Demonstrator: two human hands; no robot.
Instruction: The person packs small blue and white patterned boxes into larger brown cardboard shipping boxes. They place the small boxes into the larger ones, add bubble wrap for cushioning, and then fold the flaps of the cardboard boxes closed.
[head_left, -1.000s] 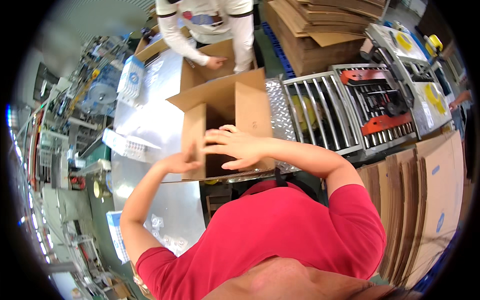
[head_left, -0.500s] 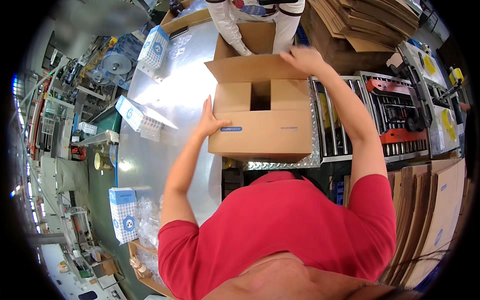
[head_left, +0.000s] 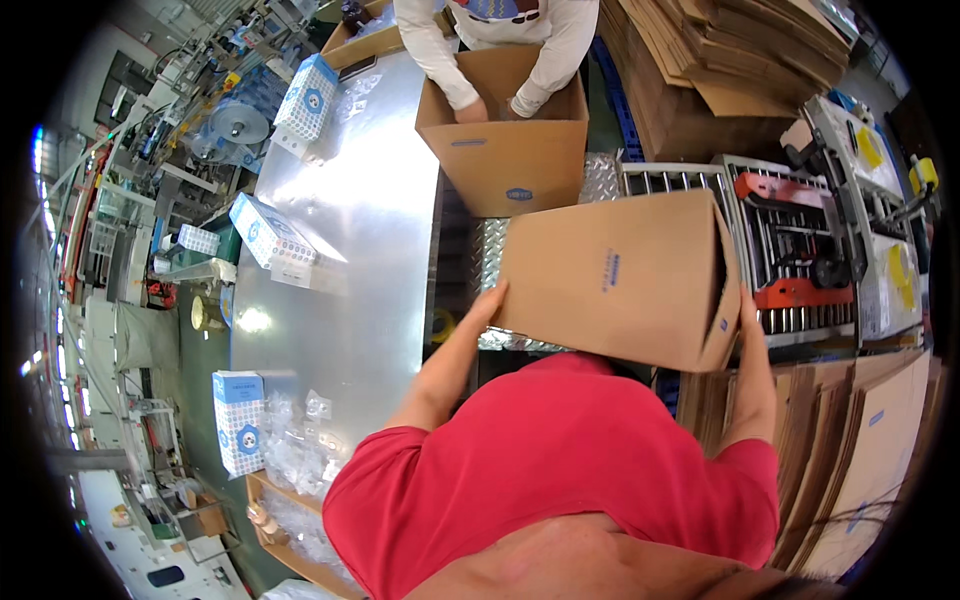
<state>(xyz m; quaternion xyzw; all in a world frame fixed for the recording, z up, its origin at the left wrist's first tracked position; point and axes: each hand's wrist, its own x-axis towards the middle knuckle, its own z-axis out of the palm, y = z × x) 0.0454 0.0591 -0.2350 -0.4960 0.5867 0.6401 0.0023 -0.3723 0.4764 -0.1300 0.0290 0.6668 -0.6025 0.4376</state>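
Observation:
A brown cardboard box [head_left: 610, 275] is turned onto its side before my chest, its flap end facing right. My left hand [head_left: 488, 303] grips the lower left edge, with most fingers hidden by the box. On the opposite end, my right hand [head_left: 746, 318] presses against the flaps, which stand slightly apart with a dark gap between them. Beyond it, a second, open-topped cardboard box [head_left: 510, 165] stands upright. A co-worker in white sleeves has both hands inside that box; what they touch is hidden.
To the left runs a metal table [head_left: 350, 240] with white-and-blue cartons [head_left: 272, 232] along its far side. A roller conveyor [head_left: 675, 180] lies at right, beside a red-and-black machine [head_left: 795, 240]. Flat cardboard is stacked at back right [head_left: 740, 60] and lower right [head_left: 850, 450].
The near box has been turned from flaps-up to lying sideways, flaps right. My right hand has come down from the raised flap, and my left has moved right. The co-worker's box is now more visible.

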